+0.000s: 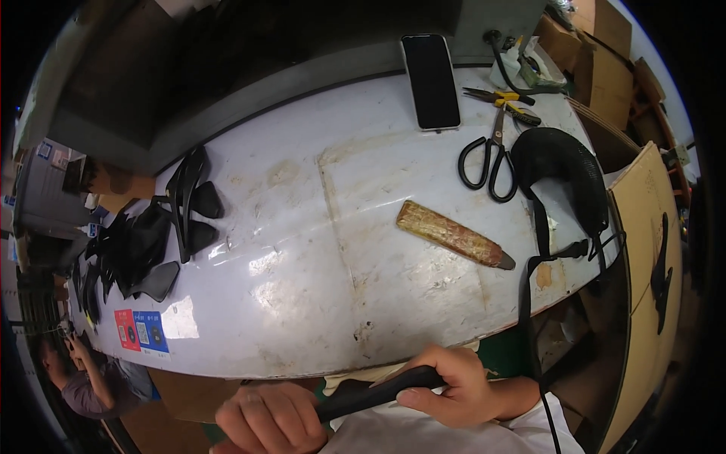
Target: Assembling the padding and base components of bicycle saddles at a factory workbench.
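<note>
A long, smooth black piece [364, 399], slightly curved and possibly plastic or rubber, spans my two hands in front of my white shirt, just below the table's near edge. My left hand [270, 418] wraps its fingers around the left end. At the right end, my right hand [454, 384] grips the piece with the thumb along its lower side. My left palm hides part of it. Beyond my right hand, a tool with a tape-wrapped handle and short grey tip [452, 234] lies on the white table [295, 303].
Black-handled scissors [495, 155], yellow-and-black pliers [499, 97] and a phone [432, 85] lie at the back. A curved black padded item [556, 155] trails straps over the right edge. Black curved parts [140, 242] pile up left. An open cardboard box [643, 303] stands right; a person [98, 386] sits lower left.
</note>
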### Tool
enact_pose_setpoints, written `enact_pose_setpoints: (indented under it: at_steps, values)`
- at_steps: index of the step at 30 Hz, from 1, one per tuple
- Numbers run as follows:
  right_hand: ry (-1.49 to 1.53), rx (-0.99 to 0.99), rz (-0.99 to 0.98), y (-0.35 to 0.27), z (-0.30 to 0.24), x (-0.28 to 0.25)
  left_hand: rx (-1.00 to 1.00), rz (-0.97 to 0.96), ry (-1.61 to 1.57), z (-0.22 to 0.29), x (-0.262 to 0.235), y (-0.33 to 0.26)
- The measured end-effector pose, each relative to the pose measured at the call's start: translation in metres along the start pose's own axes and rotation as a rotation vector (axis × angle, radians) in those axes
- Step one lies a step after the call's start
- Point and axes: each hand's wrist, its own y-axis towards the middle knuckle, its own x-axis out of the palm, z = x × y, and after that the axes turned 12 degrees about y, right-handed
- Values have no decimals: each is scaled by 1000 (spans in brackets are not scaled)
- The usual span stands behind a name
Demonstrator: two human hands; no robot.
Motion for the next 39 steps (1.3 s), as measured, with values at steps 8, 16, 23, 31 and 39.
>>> enact_pose_setpoints:
  at_steps: [8,16,23,31,39]
  values:
    - [-533,-626,200,30,14,-10,-299,231,531,-54,-26,-29]
    - [-606,-624,237,31,12,-2,-430,163,463,-80,-4,-42]
    - [-666,-566,203,23,11,-1,-270,373,566,-102,16,-44]
    - [-536,-604,249,26,16,-6,-204,303,511,-105,-4,-34]
    - [-23,-201,170,6,18,37,-187,281,567,-58,-41,-25]
